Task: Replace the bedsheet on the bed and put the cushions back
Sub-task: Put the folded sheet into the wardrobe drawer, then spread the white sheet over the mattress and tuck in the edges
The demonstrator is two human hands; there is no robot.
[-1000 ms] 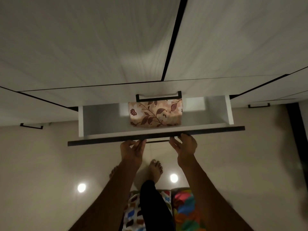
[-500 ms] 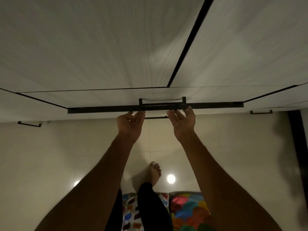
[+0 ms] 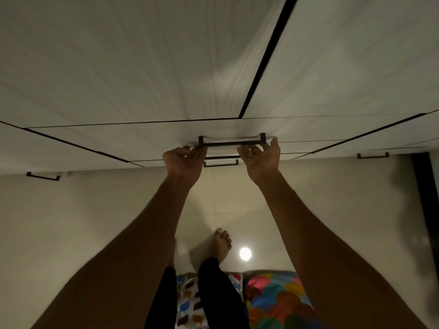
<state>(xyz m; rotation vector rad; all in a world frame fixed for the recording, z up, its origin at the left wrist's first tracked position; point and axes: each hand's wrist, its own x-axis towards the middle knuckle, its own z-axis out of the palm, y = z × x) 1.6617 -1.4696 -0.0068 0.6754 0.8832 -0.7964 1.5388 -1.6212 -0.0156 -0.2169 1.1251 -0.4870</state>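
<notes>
Both hands press the shut drawer (image 3: 152,148), left hand (image 3: 184,162) fingers curled, right hand (image 3: 260,160) flat, holding nothing; the soft bright cloth (image 3: 278,302) at 6 o'clock, maybe bedsheets, should lift easily by its edges.

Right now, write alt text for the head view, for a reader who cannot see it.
Looking down in dim light, a person's left hand and right hand press against a closed white drawer front at either end of its black handle. Below, a bare foot stands on pale tile, with colourful patterned cushions at the bottom edge.
</notes>
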